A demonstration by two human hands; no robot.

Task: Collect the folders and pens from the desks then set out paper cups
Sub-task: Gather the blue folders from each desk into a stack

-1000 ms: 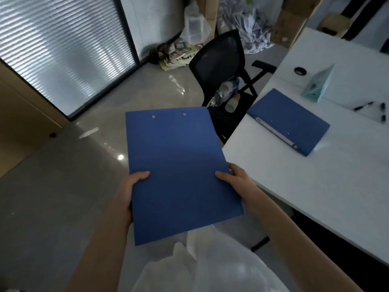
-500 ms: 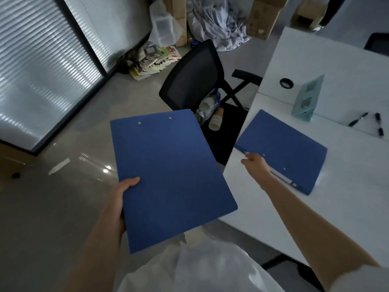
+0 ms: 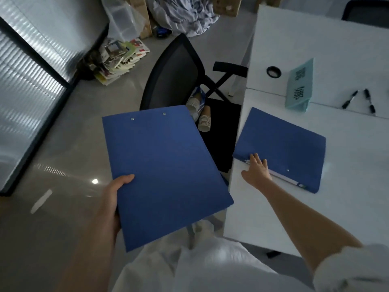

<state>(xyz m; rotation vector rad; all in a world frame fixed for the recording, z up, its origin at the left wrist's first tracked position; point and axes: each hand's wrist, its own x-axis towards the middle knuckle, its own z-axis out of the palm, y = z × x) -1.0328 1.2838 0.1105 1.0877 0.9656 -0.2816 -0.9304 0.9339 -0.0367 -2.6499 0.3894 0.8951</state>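
One blue folder is gripped in the left hand, while the right hand rests spread on the second folder at centre right of the tabletop, with pens uncollected and cups not yet set out.

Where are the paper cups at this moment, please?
The paper cups lie stacked on the seat of the black chair, between the held folder and the white desk.

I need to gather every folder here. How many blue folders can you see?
2. One blue folder is held in the left hand over the floor; the other folder lies on the white desk under the right hand. Others may be outside the view.
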